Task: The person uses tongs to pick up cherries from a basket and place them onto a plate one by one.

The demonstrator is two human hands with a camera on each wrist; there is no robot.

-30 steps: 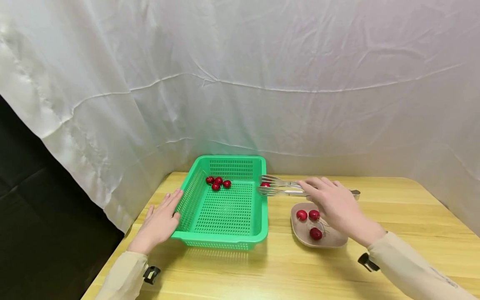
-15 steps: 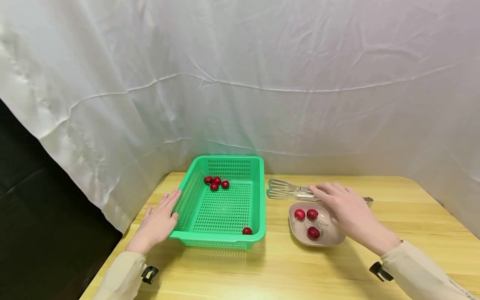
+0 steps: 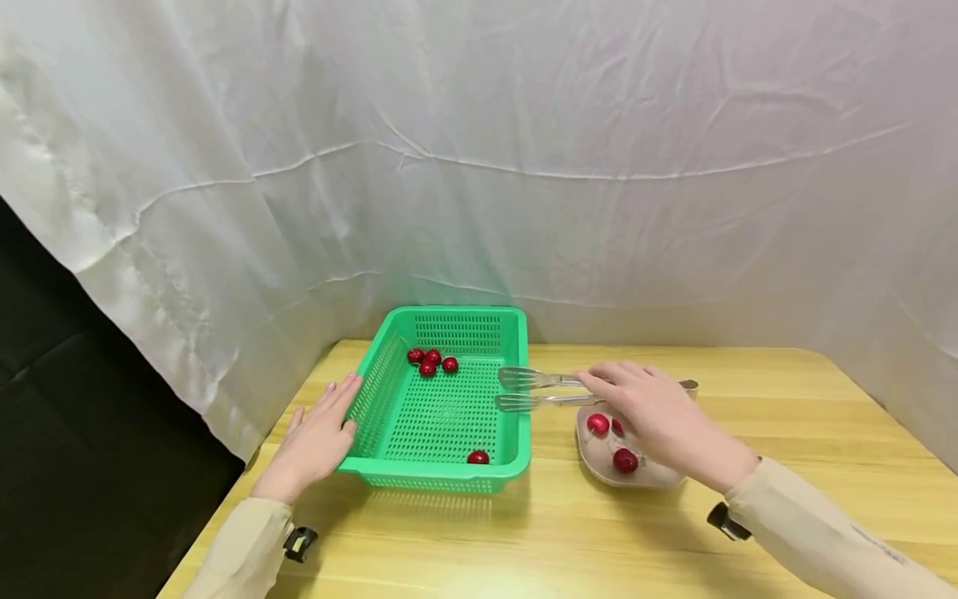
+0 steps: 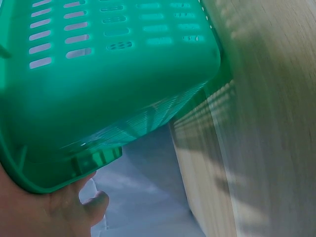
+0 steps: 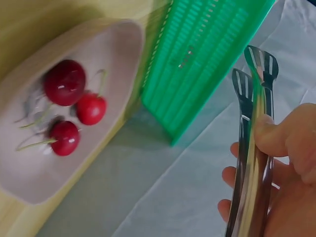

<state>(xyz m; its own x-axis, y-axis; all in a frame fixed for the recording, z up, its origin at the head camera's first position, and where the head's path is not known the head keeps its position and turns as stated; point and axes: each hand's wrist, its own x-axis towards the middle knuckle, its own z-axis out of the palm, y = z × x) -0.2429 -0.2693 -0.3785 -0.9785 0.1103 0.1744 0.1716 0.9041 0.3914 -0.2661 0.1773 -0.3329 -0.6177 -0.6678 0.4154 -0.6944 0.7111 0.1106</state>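
Note:
My right hand [image 3: 659,420] grips metal tongs [image 3: 550,403] with slotted ends, also seen in the right wrist view [image 5: 256,138]. Their two tips stand apart over the right rim of the green basket [image 3: 521,433], with nothing between them. Inside the basket, several red cherries [image 3: 427,369] cluster at the back left. A single cherry [image 3: 477,457] lies at its front. My left hand [image 3: 314,441] rests on the left rim with fingers extended. Below my right hand, a beige bowl [image 5: 111,44] contains three cherries with stems [image 5: 64,138]; the hand partly hides it in the head view.
Basket and bowl stand on a light wooden table [image 3: 479,549], the bowl to the right. A pale curtain [image 3: 479,233] hangs along the table's back and left. Dark fabric [image 3: 82,449] covers the area beyond the left edge.
The cherry held by the tongs at the right rim was let go inside the basket and has shifted slightly left. The tongs drew back right, then moved left over the rim again.

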